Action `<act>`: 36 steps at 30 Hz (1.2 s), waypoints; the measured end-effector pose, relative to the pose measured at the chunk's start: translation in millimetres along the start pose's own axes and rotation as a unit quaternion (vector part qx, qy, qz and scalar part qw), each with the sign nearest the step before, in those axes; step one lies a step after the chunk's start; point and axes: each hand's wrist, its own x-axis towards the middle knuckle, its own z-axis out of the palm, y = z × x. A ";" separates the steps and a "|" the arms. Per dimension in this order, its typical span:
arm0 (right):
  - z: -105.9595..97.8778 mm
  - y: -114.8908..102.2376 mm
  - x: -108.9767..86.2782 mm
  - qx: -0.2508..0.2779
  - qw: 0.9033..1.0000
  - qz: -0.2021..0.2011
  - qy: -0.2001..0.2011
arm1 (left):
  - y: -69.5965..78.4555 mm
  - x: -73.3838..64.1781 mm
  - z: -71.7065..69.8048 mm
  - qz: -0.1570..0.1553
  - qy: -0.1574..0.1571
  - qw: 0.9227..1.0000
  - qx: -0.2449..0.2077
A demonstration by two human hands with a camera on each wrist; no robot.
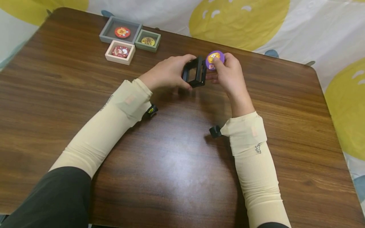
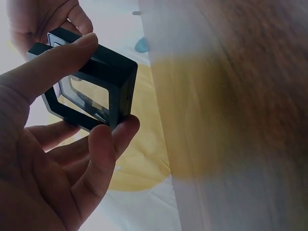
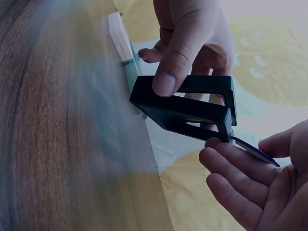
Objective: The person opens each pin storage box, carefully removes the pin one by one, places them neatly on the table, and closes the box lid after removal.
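My left hand [image 1: 168,72] grips a black square frame case [image 1: 195,72] above the brown table [image 1: 176,152], thumb on one edge and fingers on the other. The left wrist view shows the case [image 2: 91,79] with a clear film inside, pinched between thumb and fingers [image 2: 103,144]. My right hand [image 1: 228,71] pinches a purple round badge [image 1: 214,59] right beside the case's right side. In the right wrist view the badge [image 3: 255,150] appears edge-on, touching the black case [image 3: 192,108] at its corner, with the right fingers [image 3: 236,178] below.
At the table's far left stand a grey frame box [image 1: 120,30] with a red badge, a green frame box [image 1: 148,40] with a yellow badge, and a cream frame box [image 1: 120,51] with a red badge. A white cloth [image 1: 256,22] with yellow circles lies beyond.
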 end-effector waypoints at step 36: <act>1.9 0.3 -1.5 0.000 1.000 -0.003 -0.028 | -2.2 -1.2 1.6 0.039 -0.003 0.998 0.042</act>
